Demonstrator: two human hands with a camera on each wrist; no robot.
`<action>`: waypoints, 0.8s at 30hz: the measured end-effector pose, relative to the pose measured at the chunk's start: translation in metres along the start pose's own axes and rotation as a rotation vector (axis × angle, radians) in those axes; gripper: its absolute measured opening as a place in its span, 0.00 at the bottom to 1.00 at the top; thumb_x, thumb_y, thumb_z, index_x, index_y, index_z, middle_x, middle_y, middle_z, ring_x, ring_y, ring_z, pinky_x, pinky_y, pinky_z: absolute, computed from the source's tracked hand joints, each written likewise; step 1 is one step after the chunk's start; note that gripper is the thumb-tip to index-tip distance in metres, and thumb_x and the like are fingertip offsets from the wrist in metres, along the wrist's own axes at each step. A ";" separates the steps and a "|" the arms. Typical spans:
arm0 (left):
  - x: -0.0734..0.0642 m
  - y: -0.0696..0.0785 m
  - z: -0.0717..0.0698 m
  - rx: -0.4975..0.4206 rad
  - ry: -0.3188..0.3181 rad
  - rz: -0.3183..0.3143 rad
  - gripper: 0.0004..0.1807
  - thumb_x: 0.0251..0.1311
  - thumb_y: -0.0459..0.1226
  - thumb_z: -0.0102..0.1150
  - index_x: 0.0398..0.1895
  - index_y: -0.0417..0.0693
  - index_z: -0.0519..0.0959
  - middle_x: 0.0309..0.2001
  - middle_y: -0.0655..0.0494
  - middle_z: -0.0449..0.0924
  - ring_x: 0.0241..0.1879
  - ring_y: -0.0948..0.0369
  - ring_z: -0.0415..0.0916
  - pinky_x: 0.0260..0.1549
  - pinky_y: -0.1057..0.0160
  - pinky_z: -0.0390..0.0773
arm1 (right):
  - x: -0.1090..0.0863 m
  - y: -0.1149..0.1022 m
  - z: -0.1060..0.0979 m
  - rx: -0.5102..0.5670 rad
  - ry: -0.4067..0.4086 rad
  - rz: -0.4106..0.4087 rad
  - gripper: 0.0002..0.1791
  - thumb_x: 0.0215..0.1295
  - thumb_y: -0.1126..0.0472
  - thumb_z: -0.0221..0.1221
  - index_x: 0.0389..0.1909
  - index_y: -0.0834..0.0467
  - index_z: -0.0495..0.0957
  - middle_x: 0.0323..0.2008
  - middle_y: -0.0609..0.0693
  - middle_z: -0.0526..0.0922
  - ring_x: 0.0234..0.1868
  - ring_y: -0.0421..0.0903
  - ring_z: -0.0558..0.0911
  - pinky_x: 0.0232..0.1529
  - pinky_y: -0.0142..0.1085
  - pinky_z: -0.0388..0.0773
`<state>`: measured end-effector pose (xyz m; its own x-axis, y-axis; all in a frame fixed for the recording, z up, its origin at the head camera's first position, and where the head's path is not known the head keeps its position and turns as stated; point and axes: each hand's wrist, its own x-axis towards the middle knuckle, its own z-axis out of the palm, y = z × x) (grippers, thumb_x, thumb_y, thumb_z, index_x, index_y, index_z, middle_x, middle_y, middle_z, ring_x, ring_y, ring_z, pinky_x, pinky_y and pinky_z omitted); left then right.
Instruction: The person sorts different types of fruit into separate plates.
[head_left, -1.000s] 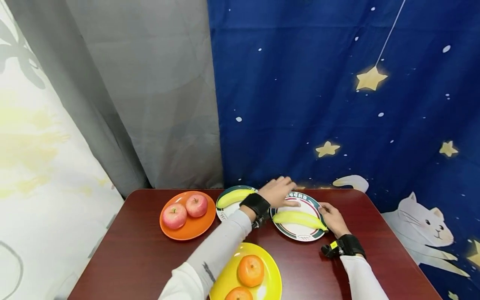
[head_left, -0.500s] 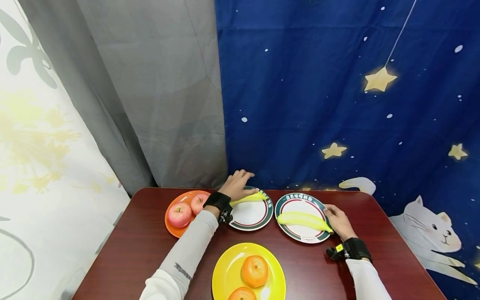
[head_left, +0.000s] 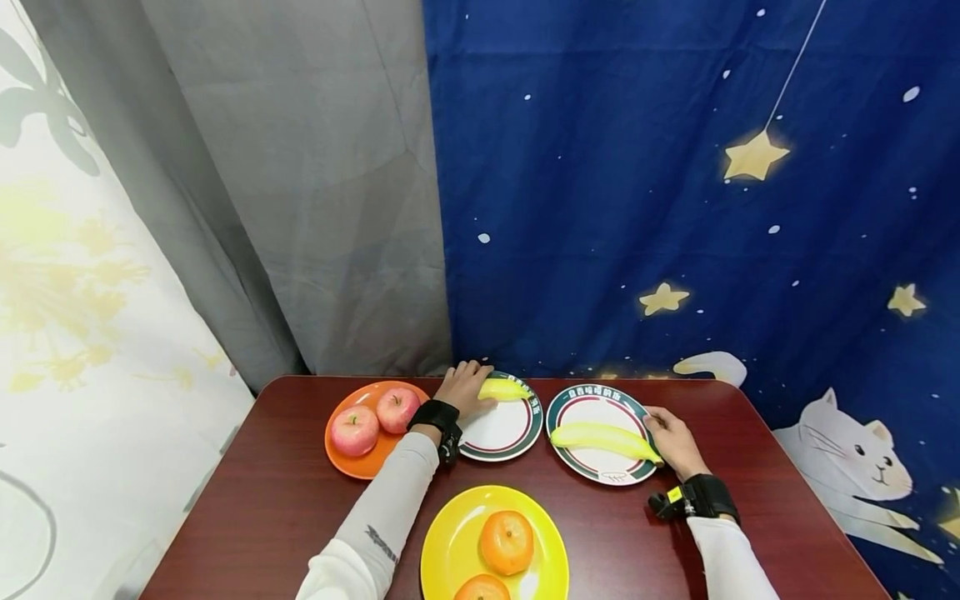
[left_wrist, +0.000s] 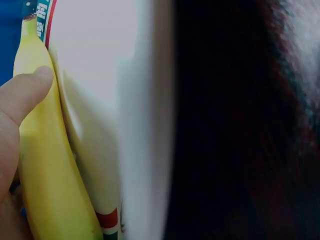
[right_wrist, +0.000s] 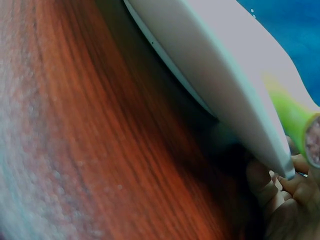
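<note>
My left hand [head_left: 463, 392] holds a yellow banana [head_left: 502, 389] on the white plate with a green and red rim [head_left: 501, 457] at the middle back. In the left wrist view the thumb lies across the banana [left_wrist: 47, 165] near its stem; the other fingers are mostly hidden. My right hand [head_left: 675, 442] pinches the right edge of a second such plate [head_left: 600, 477], which bears another banana [head_left: 600, 439]. The right wrist view shows the fingers at that plate's rim [right_wrist: 235, 85], beside the stem end of the banana [right_wrist: 292, 117].
An orange plate [head_left: 341, 462] with two apples [head_left: 355, 431] stands at the left, beside the left wrist. In front lies a yellow plate [head_left: 442, 533] with two mandarins [head_left: 507, 542]. Behind the brown table [head_left: 247, 517] hangs a blue curtain [head_left: 562, 208].
My left hand has moved left from above the right plate and come down onto the banana on the left plate. The right hand stays on its plate's rim.
</note>
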<state>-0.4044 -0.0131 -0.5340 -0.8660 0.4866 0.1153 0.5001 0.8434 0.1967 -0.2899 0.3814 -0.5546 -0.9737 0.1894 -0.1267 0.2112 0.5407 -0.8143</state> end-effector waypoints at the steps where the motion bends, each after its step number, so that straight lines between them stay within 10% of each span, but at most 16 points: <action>1: 0.000 0.000 0.001 0.002 -0.002 -0.003 0.37 0.68 0.54 0.70 0.75 0.48 0.73 0.65 0.46 0.77 0.64 0.49 0.72 0.65 0.49 0.72 | 0.000 -0.001 0.000 -0.004 0.003 -0.003 0.27 0.88 0.55 0.43 0.77 0.66 0.66 0.74 0.73 0.68 0.70 0.66 0.71 0.71 0.57 0.65; 14: 0.002 0.005 -0.003 -0.043 -0.083 -0.012 0.30 0.69 0.48 0.72 0.68 0.45 0.78 0.64 0.45 0.77 0.59 0.52 0.78 0.61 0.53 0.83 | -0.001 0.000 0.001 -0.007 0.008 -0.011 0.26 0.88 0.55 0.43 0.76 0.66 0.67 0.73 0.73 0.70 0.66 0.65 0.73 0.66 0.54 0.67; 24: 0.021 0.048 -0.048 -0.082 0.060 0.134 0.24 0.65 0.49 0.71 0.57 0.53 0.73 0.34 0.58 0.79 0.30 0.61 0.75 0.30 0.63 0.73 | -0.002 0.001 0.002 -0.009 0.014 -0.022 0.26 0.87 0.56 0.43 0.76 0.66 0.67 0.73 0.73 0.70 0.67 0.66 0.72 0.69 0.55 0.66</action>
<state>-0.3983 0.0270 -0.4756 -0.7914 0.5767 0.2028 0.6113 0.7494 0.2545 -0.2880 0.3799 -0.5559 -0.9768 0.1891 -0.1007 0.1905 0.5518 -0.8119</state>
